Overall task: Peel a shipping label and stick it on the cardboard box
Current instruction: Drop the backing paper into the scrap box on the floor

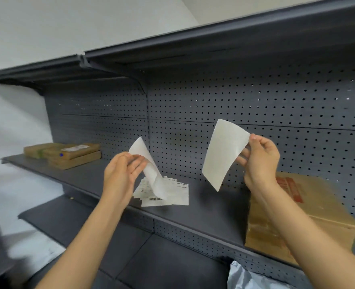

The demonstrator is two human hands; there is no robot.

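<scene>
Left hand [122,174]: raised in front of the shelf, thumb and fingers pinched on a curled white sheet [149,170]; the sheet's lower end hangs just above the label stack.
Right hand [260,161]: raised at about the same height, fingertips closed on the upper right corner of a second white sheet [224,153], which bows slightly and hangs free.
Two sheets: apart from each other, with a clear gap between them; both show blank faces, so which is the label and which the backing cannot be told.
Label stack [168,195]: fanned white printed labels with barcodes, lying flat on the shelf [203,205] between the two forearms.
Cardboard box [310,205]: sits on the shelf at the right, partly behind the right forearm, red print on its top face; neither sheet touches it.
Flat brown packages [68,154]: stacked at the shelf's far left end, well apart from the hands.
Pegboard [255,105]: dark perforated back panel behind everything.
Silver bag [245,276]: at the bottom edge, below the shelf.
</scene>
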